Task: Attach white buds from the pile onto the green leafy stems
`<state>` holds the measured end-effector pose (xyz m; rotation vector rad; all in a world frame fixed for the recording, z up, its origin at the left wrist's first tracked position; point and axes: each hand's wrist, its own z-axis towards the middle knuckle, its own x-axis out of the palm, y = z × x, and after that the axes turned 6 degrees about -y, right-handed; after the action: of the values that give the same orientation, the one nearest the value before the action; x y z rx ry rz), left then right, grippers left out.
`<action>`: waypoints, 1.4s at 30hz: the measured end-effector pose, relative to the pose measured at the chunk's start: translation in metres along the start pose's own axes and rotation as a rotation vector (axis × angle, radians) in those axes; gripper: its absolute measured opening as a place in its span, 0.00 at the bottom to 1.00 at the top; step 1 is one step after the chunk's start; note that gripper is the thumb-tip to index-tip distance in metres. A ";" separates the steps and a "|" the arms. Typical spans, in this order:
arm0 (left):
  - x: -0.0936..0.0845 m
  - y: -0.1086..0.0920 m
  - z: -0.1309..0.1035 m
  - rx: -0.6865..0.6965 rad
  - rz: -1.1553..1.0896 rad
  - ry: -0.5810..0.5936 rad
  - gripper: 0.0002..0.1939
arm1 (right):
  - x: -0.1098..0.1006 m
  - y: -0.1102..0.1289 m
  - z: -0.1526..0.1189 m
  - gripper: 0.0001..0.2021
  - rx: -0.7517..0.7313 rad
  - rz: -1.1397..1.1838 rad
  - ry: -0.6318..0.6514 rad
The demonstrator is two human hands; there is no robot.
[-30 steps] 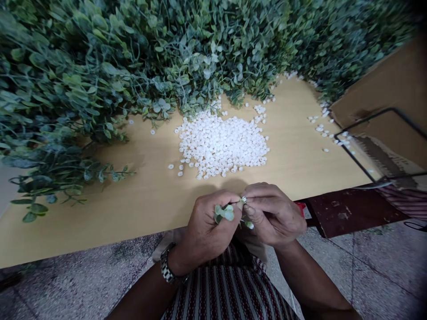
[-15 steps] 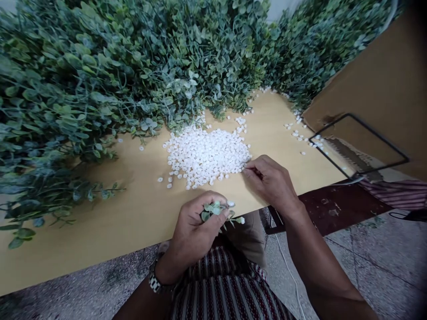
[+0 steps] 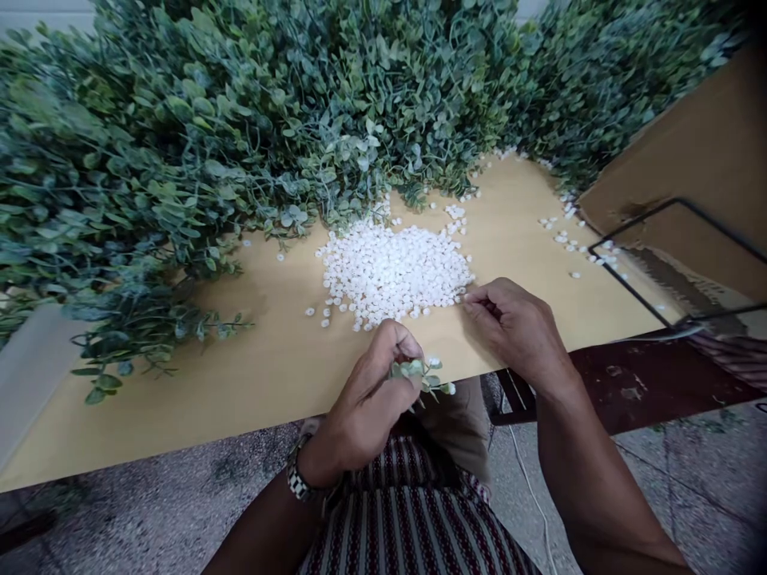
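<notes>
My left hand, with a watch at its wrist, grips a small sprig of artificial leaves over the table's front edge. Little white pieces show at the sprig's stem ends, toward the right. My right hand touches the right edge of a heap of small white round plastic pieces, thumb and forefinger pinched together. Whatever lies between those fingertips is hidden or too small to make out.
A thick bank of artificial greenery covers the back and left of the tan table. To the right stand a cardboard sheet and a black wire frame. Loose white pieces lie scattered near them. A dark red bench sits below.
The view has shifted, so the table things appear farther right. My left fingers have curled more around the sprig. My right hand stays pinched at the heap's edge.
</notes>
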<state>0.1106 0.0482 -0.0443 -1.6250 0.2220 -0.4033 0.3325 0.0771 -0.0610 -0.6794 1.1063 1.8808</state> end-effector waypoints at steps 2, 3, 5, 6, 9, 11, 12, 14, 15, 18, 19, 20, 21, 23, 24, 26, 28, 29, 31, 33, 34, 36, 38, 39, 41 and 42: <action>0.001 0.004 0.000 -0.051 -0.072 -0.020 0.03 | 0.001 -0.001 -0.004 0.03 0.029 0.089 -0.063; 0.001 0.006 0.000 -0.069 -0.089 -0.032 0.05 | 0.002 -0.001 -0.007 0.02 0.059 0.156 -0.086; 0.003 0.008 0.000 -0.081 -0.094 -0.068 0.06 | 0.002 -0.001 -0.013 0.02 0.142 0.333 -0.112; 0.004 0.008 0.001 -0.072 -0.083 -0.087 0.07 | 0.002 0.001 -0.015 0.02 0.185 0.434 -0.118; 0.007 0.006 0.002 -0.008 0.005 -0.127 0.09 | 0.001 0.009 -0.022 0.03 0.253 0.721 -0.103; 0.009 0.004 0.002 0.030 0.080 -0.113 0.09 | 0.001 0.018 -0.025 0.03 0.258 0.881 -0.061; 0.010 0.003 0.002 0.048 0.112 -0.103 0.09 | 0.002 0.022 -0.026 0.03 0.259 0.950 -0.028; 0.011 0.001 0.002 0.091 0.163 -0.086 0.10 | 0.004 0.030 -0.027 0.03 0.271 1.070 0.052; 0.011 0.001 0.003 0.111 0.184 -0.081 0.10 | 0.005 0.034 -0.027 0.04 0.281 1.125 0.090; 0.012 0.001 0.004 0.163 0.214 -0.058 0.10 | 0.008 0.040 -0.028 0.05 0.318 1.263 0.176; 0.012 0.001 0.004 0.171 0.216 -0.044 0.10 | 0.009 0.041 -0.028 0.05 0.333 1.295 0.190; 0.011 0.001 0.004 0.179 0.219 -0.029 0.09 | 0.009 0.042 -0.028 0.06 0.347 1.320 0.203; 0.011 0.001 0.004 0.186 0.224 -0.012 0.09 | 0.009 0.042 -0.029 0.05 0.359 1.339 0.217; 0.011 0.001 0.004 0.208 0.241 0.014 0.09 | 0.010 0.042 -0.029 0.05 0.380 1.366 0.240; 0.011 0.000 0.004 0.218 0.251 0.024 0.10 | 0.009 0.042 -0.030 0.05 0.384 1.375 0.254; 0.011 0.000 0.003 0.220 0.269 0.040 0.10 | 0.009 0.042 -0.030 0.05 0.385 1.388 0.279; 0.012 0.000 0.003 0.215 0.284 0.051 0.10 | 0.010 0.042 -0.030 0.05 0.380 1.393 0.302; 0.012 -0.001 0.003 0.214 0.290 0.054 0.10 | 0.010 0.042 -0.030 0.06 0.372 1.397 0.312; 0.012 -0.001 0.004 0.220 0.303 0.057 0.11 | 0.011 0.043 -0.030 0.06 0.347 1.412 0.325; 0.012 0.000 0.004 0.229 0.309 0.061 0.11 | 0.012 0.044 -0.031 0.05 0.318 1.432 0.334; 0.012 0.000 0.004 0.232 0.309 0.065 0.12 | 0.013 0.044 -0.031 0.05 0.306 1.438 0.337; 0.011 0.000 0.005 0.232 0.309 0.081 0.12 | 0.014 0.043 -0.032 0.06 0.291 1.440 0.342; 0.011 0.000 0.005 0.229 0.315 0.097 0.13 | 0.015 0.043 -0.032 0.06 0.275 1.443 0.346; 0.010 0.001 0.005 0.228 0.318 0.102 0.13 | 0.015 0.043 -0.032 0.06 0.267 1.453 0.349; 0.010 0.001 0.005 0.223 0.320 0.108 0.14 | 0.016 0.043 -0.032 0.06 0.249 1.484 0.360; 0.010 0.001 0.005 0.219 0.318 0.111 0.14 | 0.016 0.042 -0.032 0.05 0.239 1.496 0.367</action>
<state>0.1222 0.0491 -0.0444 -1.3260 0.4964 -0.2626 0.2894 0.0440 -0.0693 0.0973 2.4366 2.7213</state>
